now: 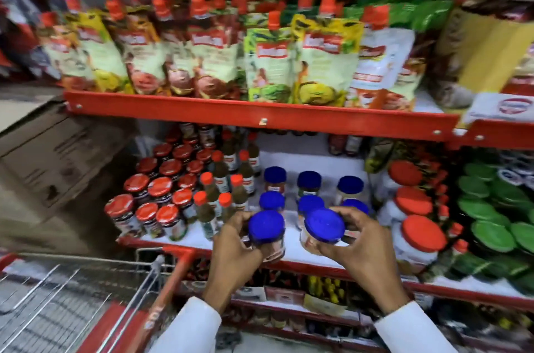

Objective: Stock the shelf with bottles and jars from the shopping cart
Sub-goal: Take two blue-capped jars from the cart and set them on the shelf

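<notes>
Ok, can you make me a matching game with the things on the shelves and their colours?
Things:
1. lid of the jar in the left hand
2. lids of the flat tubs on the far right
3. edge of the upper shelf
4. person's sleeves

Colours:
A. white
B. red
C. blue
D. green

Pairs: 1-C, 2-D, 3-B, 4-A
</notes>
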The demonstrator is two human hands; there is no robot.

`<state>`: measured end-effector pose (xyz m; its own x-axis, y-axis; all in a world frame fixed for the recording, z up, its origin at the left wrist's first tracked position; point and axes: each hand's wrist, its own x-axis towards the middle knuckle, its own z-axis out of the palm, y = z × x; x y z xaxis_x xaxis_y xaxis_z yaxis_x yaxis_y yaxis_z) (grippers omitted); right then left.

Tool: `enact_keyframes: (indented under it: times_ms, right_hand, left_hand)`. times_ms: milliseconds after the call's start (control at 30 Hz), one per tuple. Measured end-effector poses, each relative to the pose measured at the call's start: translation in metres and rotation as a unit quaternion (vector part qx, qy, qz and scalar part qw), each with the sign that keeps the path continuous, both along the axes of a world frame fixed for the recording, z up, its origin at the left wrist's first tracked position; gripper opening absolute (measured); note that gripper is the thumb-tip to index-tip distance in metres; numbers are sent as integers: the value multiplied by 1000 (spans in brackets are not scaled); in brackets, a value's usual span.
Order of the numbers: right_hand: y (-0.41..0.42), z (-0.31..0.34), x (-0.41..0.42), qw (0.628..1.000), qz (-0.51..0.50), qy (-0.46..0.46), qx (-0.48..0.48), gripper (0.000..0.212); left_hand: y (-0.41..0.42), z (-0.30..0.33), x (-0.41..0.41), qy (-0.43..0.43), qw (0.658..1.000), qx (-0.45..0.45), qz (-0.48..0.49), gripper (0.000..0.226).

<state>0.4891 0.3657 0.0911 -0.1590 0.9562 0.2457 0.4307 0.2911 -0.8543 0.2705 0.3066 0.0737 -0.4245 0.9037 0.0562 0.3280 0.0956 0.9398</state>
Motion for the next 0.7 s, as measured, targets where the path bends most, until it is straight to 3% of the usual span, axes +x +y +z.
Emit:
enact_keyframes:
  times_ms: [167,367,500,700]
  right_hand:
    - [24,-38,52,997,-74,-16,-15,53]
    - [51,-73,62,994,-93,-26,-53,57]
    - [61,-85,55,992,-101,-23,-67,48]
    - [64,-92,52,989,-110,-34,-90,58]
  left_hand:
    - [48,-26,63,33,998,-38,-48,53]
    - [76,-49,101,67,995,-65,-39,44]
    - [89,-63,110,65,994,-92,-2,38]
    - [93,-68,107,56,994,-93,-16,48]
